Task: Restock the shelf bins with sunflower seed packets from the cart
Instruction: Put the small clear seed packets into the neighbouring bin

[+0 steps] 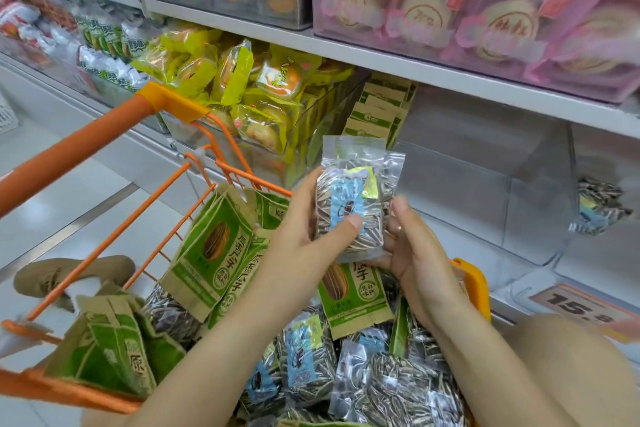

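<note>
A small stack of clear sunflower seed packets (356, 191) with blue labels is held upright above the orange cart (79, 146). My left hand (311, 236) grips the stack from the left, thumb across its front. My right hand (412, 253) curls round its right side and bottom. The cart holds more clear seed packets (381, 388) and green paper seed packets (214, 246). The clear shelf bin (485, 191) ahead looks nearly bare; a few clear seed packets (599, 204) lie at its right. Green packets (377, 111) stand in the bin at the back left.
Yellow pastry packs (249, 87) fill the bin to the left. Pink and dark boxed pastries sit on the upper shelf (450, 73), with price tags reading 8.8. An orange price tag (581, 308) hangs on the lower shelf edge. White floor lies at left.
</note>
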`<action>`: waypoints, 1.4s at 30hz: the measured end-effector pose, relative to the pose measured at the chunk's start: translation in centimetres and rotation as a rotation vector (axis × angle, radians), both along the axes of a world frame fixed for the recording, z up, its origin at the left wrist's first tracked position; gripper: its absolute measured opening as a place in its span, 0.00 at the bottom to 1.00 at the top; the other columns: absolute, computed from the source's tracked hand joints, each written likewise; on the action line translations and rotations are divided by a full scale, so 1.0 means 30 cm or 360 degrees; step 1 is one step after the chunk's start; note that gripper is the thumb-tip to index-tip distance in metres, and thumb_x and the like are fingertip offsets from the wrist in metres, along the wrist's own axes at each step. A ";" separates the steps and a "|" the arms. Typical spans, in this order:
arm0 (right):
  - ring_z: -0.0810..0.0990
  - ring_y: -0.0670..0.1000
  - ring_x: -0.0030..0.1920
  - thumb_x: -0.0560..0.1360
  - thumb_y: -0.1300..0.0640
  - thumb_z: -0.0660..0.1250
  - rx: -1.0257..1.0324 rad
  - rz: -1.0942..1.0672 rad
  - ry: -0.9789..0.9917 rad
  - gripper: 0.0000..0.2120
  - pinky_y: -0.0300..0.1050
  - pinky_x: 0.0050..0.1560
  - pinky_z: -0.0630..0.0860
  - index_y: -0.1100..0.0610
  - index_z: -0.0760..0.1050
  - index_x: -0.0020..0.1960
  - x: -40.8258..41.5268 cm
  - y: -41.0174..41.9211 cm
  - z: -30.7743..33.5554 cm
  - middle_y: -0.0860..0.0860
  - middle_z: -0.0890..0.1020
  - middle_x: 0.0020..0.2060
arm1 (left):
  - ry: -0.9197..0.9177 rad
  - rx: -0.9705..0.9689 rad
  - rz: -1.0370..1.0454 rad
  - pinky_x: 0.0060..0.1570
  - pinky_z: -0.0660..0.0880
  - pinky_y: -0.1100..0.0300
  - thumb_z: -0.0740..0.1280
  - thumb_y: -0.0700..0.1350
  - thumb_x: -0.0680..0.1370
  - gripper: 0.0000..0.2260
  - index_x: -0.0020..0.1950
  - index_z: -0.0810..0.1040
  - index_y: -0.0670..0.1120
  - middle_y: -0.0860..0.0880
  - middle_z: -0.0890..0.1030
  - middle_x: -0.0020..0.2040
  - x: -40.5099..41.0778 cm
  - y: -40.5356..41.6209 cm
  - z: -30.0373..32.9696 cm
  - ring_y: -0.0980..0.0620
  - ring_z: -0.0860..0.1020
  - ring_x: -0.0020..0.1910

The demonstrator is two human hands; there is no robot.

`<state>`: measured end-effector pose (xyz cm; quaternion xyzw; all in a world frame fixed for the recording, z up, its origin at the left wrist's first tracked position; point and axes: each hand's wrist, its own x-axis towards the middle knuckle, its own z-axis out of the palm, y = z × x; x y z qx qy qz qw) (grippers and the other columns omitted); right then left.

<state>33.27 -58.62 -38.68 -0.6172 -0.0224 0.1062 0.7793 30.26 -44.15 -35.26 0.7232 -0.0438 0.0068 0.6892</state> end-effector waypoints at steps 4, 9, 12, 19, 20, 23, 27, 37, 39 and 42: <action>0.81 0.46 0.56 0.69 0.42 0.72 -0.0072 0.0055 -0.0065 0.24 0.42 0.53 0.78 0.47 0.73 0.62 -0.009 -0.021 0.039 0.44 0.83 0.54 | 0.0140 -0.0039 -0.0028 0.71 0.63 0.54 0.69 0.54 0.75 0.33 0.75 0.57 0.61 0.63 0.66 0.71 0.021 -0.043 -0.006 0.64 0.66 0.69; 0.81 0.45 0.56 0.69 0.57 0.74 -0.0225 0.0092 -0.0180 0.25 0.36 0.53 0.77 0.50 0.71 0.64 -0.020 -0.111 0.117 0.45 0.83 0.55 | 0.0294 -0.0252 0.0010 0.71 0.61 0.46 0.69 0.62 0.68 0.35 0.73 0.62 0.63 0.58 0.67 0.73 0.054 -0.124 -0.026 0.54 0.67 0.71; 0.81 0.48 0.57 0.70 0.56 0.72 -0.0382 -0.0019 -0.0180 0.26 0.47 0.60 0.76 0.51 0.70 0.66 -0.048 -0.235 0.160 0.48 0.82 0.57 | 0.0390 -0.0427 -0.0149 0.68 0.65 0.48 0.72 0.62 0.68 0.29 0.66 0.74 0.57 0.55 0.76 0.65 0.071 -0.237 0.012 0.53 0.72 0.67; 0.82 0.41 0.53 0.58 0.49 0.74 -0.0981 -0.0199 -0.0183 0.38 0.39 0.52 0.78 0.37 0.67 0.66 -0.193 -0.616 0.277 0.38 0.82 0.53 | -0.0077 0.0503 -0.0458 0.71 0.53 0.61 0.48 0.65 0.76 0.32 0.78 0.55 0.52 0.57 0.60 0.76 0.169 -0.511 0.003 0.57 0.59 0.74; 0.81 0.40 0.53 0.56 0.46 0.74 -0.1113 -0.0245 -0.0170 0.40 0.39 0.53 0.78 0.36 0.66 0.66 -0.208 -0.671 0.289 0.37 0.82 0.53 | -0.0138 0.0724 -0.0432 0.73 0.51 0.55 0.48 0.64 0.78 0.32 0.78 0.54 0.49 0.52 0.60 0.76 0.193 -0.524 -0.034 0.53 0.58 0.75; 0.81 0.40 0.53 0.52 0.39 0.72 -0.1562 -0.0433 -0.0093 0.46 0.41 0.56 0.75 0.38 0.64 0.69 -0.211 -0.833 0.296 0.36 0.81 0.53 | -0.0215 0.1305 -0.0309 0.72 0.52 0.46 0.47 0.61 0.80 0.29 0.74 0.62 0.45 0.43 0.73 0.67 0.278 -0.594 -0.101 0.43 0.67 0.69; 0.77 0.50 0.50 0.57 0.43 0.75 -0.2222 -0.0475 -0.0029 0.47 0.41 0.49 0.69 0.50 0.62 0.73 -0.107 -0.980 0.263 0.46 0.80 0.52 | -0.0446 0.1936 -0.0280 0.69 0.55 0.48 0.45 0.62 0.80 0.26 0.64 0.71 0.47 0.45 0.82 0.53 0.278 -0.639 -0.176 0.44 0.74 0.61; 0.72 0.55 0.60 0.63 0.46 0.74 -0.2723 0.0071 -0.0047 0.52 0.42 0.48 0.70 0.47 0.45 0.77 0.205 -0.998 0.028 0.56 0.70 0.64 | -0.0847 0.2013 -0.0045 0.49 0.72 0.50 0.45 0.60 0.78 0.30 0.41 0.82 0.46 0.47 0.80 0.27 0.289 -0.633 -0.233 0.43 0.79 0.35; 0.71 0.55 0.62 0.63 0.48 0.74 -0.2625 0.0048 -0.0038 0.52 0.42 0.50 0.70 0.46 0.44 0.77 0.236 -1.004 0.004 0.56 0.67 0.67 | -0.0886 0.2013 -0.0023 0.44 0.72 0.53 0.47 0.57 0.78 0.27 0.37 0.82 0.47 0.48 0.78 0.25 0.297 -0.633 -0.245 0.44 0.78 0.31; 0.63 0.55 0.70 0.67 0.51 0.73 -0.2578 0.0059 -0.0071 0.51 0.41 0.59 0.68 0.47 0.43 0.78 0.243 -1.016 -0.027 0.54 0.59 0.74 | -0.0963 0.2017 0.0023 0.40 0.70 0.55 0.49 0.55 0.78 0.25 0.32 0.80 0.47 0.49 0.76 0.23 0.300 -0.635 -0.249 0.45 0.76 0.28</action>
